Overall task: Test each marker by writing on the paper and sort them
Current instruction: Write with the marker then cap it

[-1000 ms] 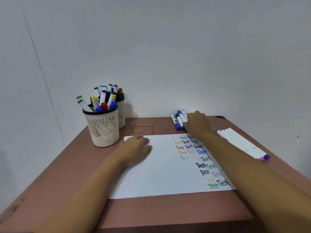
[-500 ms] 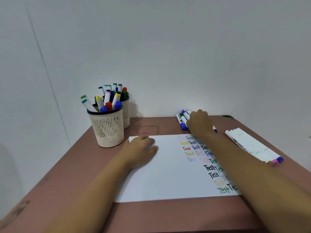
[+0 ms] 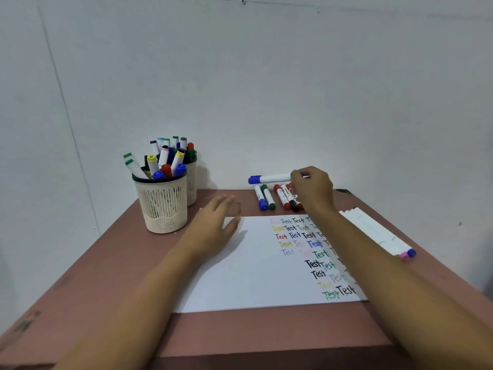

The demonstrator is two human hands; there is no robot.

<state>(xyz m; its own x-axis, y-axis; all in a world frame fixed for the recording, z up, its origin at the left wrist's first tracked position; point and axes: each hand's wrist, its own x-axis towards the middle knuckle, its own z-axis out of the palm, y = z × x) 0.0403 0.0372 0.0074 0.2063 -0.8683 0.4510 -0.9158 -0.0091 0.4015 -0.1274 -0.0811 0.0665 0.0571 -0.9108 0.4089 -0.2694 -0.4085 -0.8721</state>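
- One reddish tabletop [image 3: 240,332] carries everything. It is stiff and flat, a firm backing for writing.
- One white paper [image 3: 240,276] lies across its middle, the right half filled with coloured "Test" words. It is thin and light and likely to slide or crease, so it wants a flat palm rather than a pinch. The left hand [image 3: 213,228] is at the sheet's far left corner, fingers [image 3: 224,205] straight, spread and holding nothing. It is blurred, so I cannot tell whether it presses down or hovers just above.
- Two mesh holders [image 3: 162,209] stand near the far left corner, one behind the other, packed with upright capped markers [image 3: 166,169]. They look like light plastic, probably easy to tip if a marker is dragged out sideways.
- Several white markers [image 3: 373,231] lie side by side along the right edge. Their bodies are round, so they may roll.
- About six short markers [image 3: 277,200] lie in a row by the far edge, coloured caps nearest the person.
- One blue-capped marker [image 3: 269,179] is in the air above that row, level, with its cap pointing left. The right hand [image 3: 312,190] pinches its tail end, fingers curled round it. The marker looks light, stiff and smooth. Held by the end it can swing, so a grip nearer mid-barrel should steady it, and the cap needs a straight pull.
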